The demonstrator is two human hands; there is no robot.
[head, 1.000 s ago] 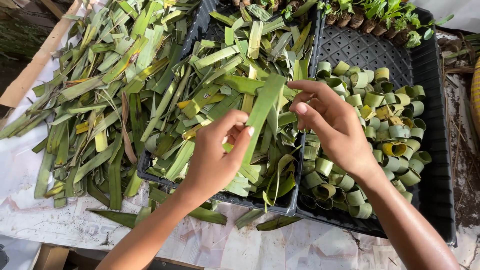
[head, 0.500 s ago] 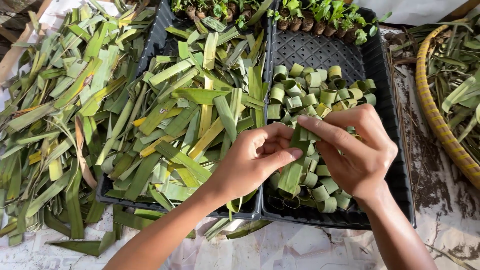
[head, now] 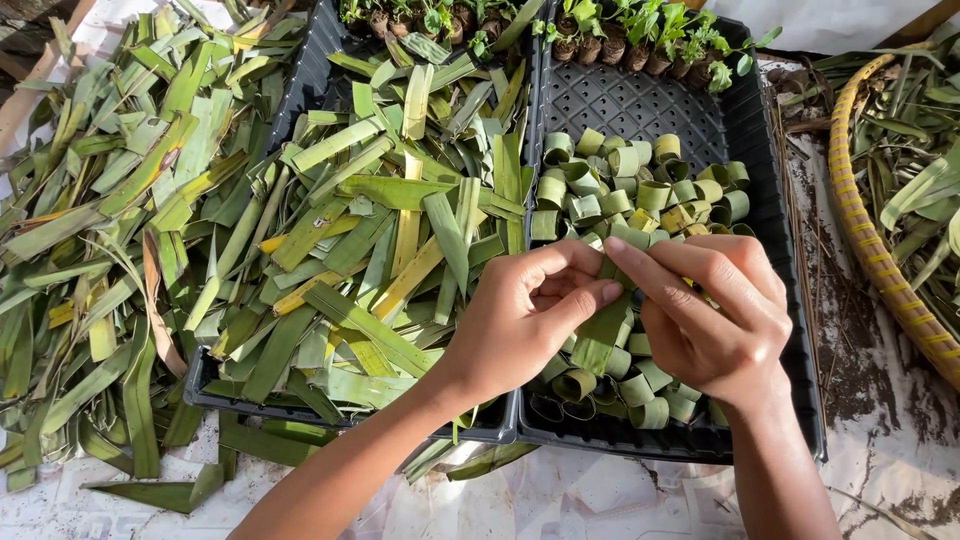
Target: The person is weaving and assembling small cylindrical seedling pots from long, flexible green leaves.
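A: Start at the left. What lies there?

B: A loose heap of cut leaf strips (head: 120,230) on the worktop (head: 560,500), spilling into the left black tray (head: 300,90), which is full of the same flat green and yellowing pieces.

A: And the hands?

B: The left hand (head: 520,320) and the right hand (head: 715,310) have dropped lower and closer to the body than a second ago, when they worked higher over the strips. Both are now clamped on one leaf strip (head: 600,340), fingertips pinching its upper end, over the near part of the right black tray (head: 800,330).

A: What does that shift tell you?

B: I judge the strip is being curled over the tray where finished pieces collect.

A: How does the strip look?

B: Broad, fresh green, ribbed lengthwise, hanging down between the palms. Around it sit rolled leaf rings (head: 640,180), small open cylinders. Beyond them are seedlings (head: 640,40), and a woven basket (head: 880,250) at far right.
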